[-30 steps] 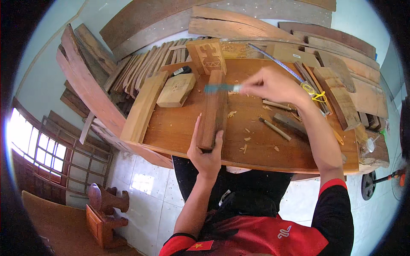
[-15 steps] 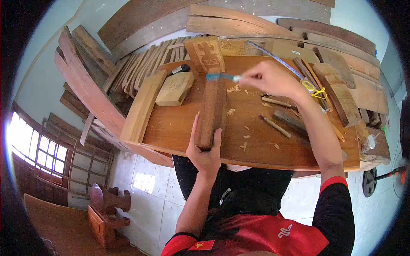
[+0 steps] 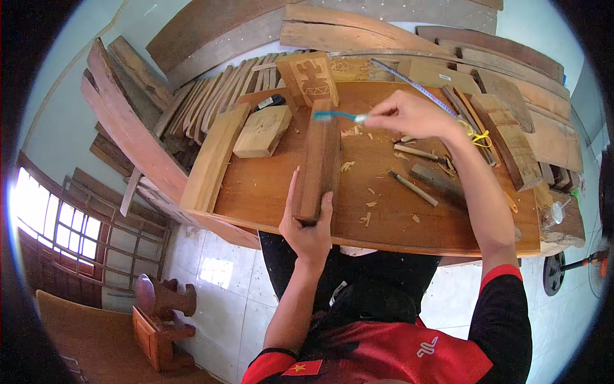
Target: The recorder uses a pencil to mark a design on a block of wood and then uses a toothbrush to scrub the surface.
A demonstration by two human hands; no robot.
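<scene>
My left hand (image 3: 307, 233) is wrapped round the near end of a dark brown wooden block (image 3: 318, 166), thumb on its right side and fingers on its left. The long block lies pointing away from me on the wooden table (image 3: 371, 230). A teal toothbrush (image 3: 339, 116) is pinched in my right hand (image 3: 409, 116), which hovers right of the block. Its bristle head is at the block's top face near the far end. A carved light wood panel (image 3: 311, 78) stands just beyond that end.
A pale block (image 3: 263, 132) and a long board (image 3: 214, 160) lie left. Right are chisels (image 3: 412, 188), a dark grey bar (image 3: 438, 181), a tape measure (image 3: 416, 86), yellow-rimmed glasses (image 3: 476, 136) and a thick plank (image 3: 505, 141). Shavings (image 3: 366, 219) dot the table. Stacked boards (image 3: 224, 96) line the back.
The toothbrush head has shifted slightly right and toward me along the block's top, and my right hand has moved a little right. My left hand keeps its grip on the block.
</scene>
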